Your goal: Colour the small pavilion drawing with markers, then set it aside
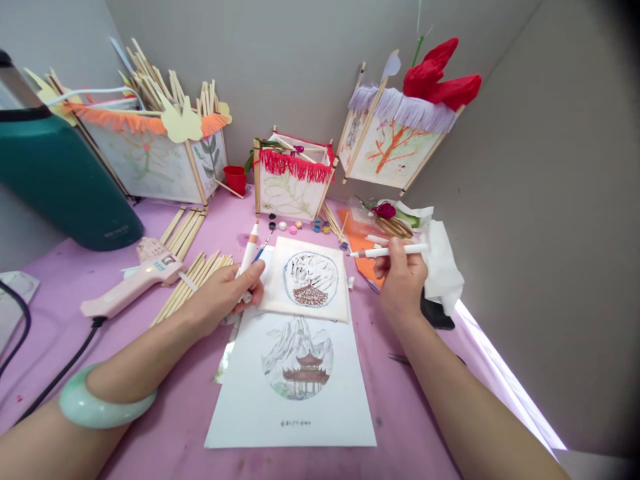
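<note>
From the head camera, we're looking down at a purple worktop (165, 427) loaded with craft stuff. Our left hand (235, 290) is gripping two slim things at once: a smooth white marker with a tan band (249, 252) and a thin brush with a blue handle (259, 253), both poking up past the fingers. Our right hand (403, 273) is pinching another white marker (377, 253), a brown-banded one, with its tip pointing left, near the edge of a square off-white panel (315, 280). That panel is lying between our hands, looking kinda fabric-like, and it's showing a blue ring around black strokes and a speckly brown roof. It's overlapping the top of a flat printed sheet (295, 373) with a round mountain-and-pavilion picture. Over on the left, a pale pink glue gun (150, 277) is resting beside bundles of thin wooden sticks (200, 280). Behind the panel, little round paint pots (293, 229) are sitting in front of a boxy, stick-framed lantern (290, 193) with shaggy red fringe. Crumpled white tissue (443, 260) is bunching up beside our right hand.
</note>
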{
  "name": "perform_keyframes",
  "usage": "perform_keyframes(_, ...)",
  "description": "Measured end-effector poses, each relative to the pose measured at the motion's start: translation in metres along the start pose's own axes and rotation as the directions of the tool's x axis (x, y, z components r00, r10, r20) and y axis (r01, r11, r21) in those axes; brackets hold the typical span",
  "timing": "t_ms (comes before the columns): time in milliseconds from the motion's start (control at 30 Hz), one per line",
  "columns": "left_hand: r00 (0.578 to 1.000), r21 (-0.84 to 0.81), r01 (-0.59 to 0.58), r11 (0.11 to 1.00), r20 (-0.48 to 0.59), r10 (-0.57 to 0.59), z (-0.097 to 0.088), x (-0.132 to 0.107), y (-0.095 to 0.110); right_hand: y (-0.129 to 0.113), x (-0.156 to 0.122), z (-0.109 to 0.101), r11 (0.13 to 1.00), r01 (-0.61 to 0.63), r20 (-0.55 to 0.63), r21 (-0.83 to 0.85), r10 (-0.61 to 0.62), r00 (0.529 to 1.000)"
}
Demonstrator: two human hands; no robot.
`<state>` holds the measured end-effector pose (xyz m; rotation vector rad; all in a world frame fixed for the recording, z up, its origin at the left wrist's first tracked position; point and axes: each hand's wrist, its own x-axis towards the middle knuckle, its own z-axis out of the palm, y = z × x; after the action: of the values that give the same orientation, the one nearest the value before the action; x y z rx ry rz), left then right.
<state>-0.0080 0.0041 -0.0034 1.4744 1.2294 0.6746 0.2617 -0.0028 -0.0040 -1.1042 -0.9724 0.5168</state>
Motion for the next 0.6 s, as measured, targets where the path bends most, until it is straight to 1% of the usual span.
perform_keyframes(133,1.0,-0.172,-0.026,0.985,0.005,0.027,-0.002,0.002,-0.003,-0.004,-0.015,0.01,0.998,0.002,0.165,0.057,-0.012,0.986)
perform_keyframes(200,0.999,-0.255,-0.035,0.966,0.023,0.042,-0.002,0.001,0.001,-0.006,-0.021,0.014,0.993,-0.035,0.227,0.116,0.008,0.974)
perform_keyframes(233,0.998,-0.262,-0.039,0.964,0.029,0.048,-0.002,-0.001,0.003,-0.008,-0.023,0.015,0.989,-0.059,0.247,0.137,0.024,0.969)
perform_keyframes(267,0.998,-0.233,-0.042,0.972,0.031,0.051,-0.001,-0.002,0.007,-0.008,-0.023,0.015,0.985,-0.079,0.257,0.154,0.038,0.966)
perform_keyframes(300,0.998,-0.171,-0.045,0.984,0.024,0.05,-0.001,-0.004,0.01,-0.009,-0.023,0.015,0.982,-0.093,0.252,0.165,0.049,0.966)
perform_keyframes(367,0.998,-0.017,-0.054,0.998,-0.012,0.054,-0.001,-0.007,0.014,-0.009,-0.021,0.014,0.979,-0.106,0.209,0.175,0.068,0.975)
perform_keyframes(400,0.998,0.03,-0.058,0.998,-0.026,0.058,0.0,-0.008,0.015,-0.008,-0.02,0.013,0.978,-0.11,0.185,0.175,0.077,0.98)
perform_keyframes(433,0.997,0.037,-0.061,0.997,-0.035,0.062,0.0,-0.009,0.015,-0.008,-0.019,0.012,0.978,-0.116,0.169,0.172,0.087,0.982)
perform_keyframes(467,0.997,0.007,-0.063,0.998,-0.034,0.064,0.0,-0.009,0.015,-0.008,-0.018,0.012,0.978,-0.124,0.166,0.167,0.096,0.981)
perform_keyframes(600,0.997,-0.243,-0.048,0.969,0.052,0.062,0.001,-0.005,0.009,-0.009,-0.016,0.01,0.986,-0.119,0.199,0.116,0.094,0.975)
